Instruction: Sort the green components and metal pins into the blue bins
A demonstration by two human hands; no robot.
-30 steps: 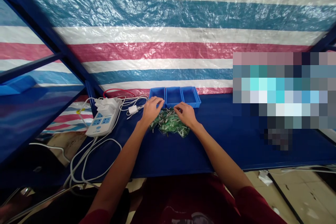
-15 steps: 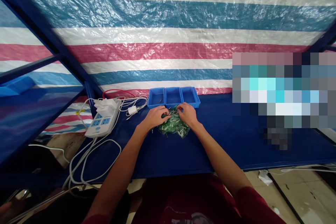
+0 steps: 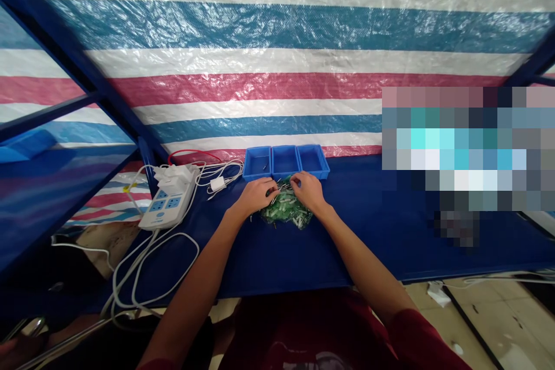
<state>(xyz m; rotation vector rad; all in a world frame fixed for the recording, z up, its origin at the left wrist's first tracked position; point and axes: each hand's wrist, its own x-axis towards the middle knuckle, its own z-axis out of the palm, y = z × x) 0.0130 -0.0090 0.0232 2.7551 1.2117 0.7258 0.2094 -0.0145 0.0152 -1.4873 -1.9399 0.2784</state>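
A crumpled green see-through plastic bag [image 3: 284,210] lies on the table, with many small white and silvery pieces in and on it. My left hand [image 3: 259,195] is at the bag's left edge, thumb and fingers closed together. Over its upper right side is my right hand [image 3: 309,189], thumb and forefinger pinched. Whatever either hand grips is too small to make out. Thin metal pieces [image 3: 284,186] that look like screws lie between the two hands. Three joined blue bins stand just behind: left [image 3: 256,176], middle [image 3: 285,174] and right [image 3: 318,174]. A small dark piece lies inside the left bin.
A white power strip [image 3: 162,211] with plugs and looping white cables [image 3: 191,237] takes up the table's left side. A white charger [image 3: 217,184] sits near the bins. Blue frame posts [image 3: 117,110] and a striped tarp [image 3: 260,89] stand behind. The right side is blurred out.
Both hands stay at the bag with only small finger movements. The dark green bit seen between my left thumb and fingers no longer shows. The view has shifted slightly.
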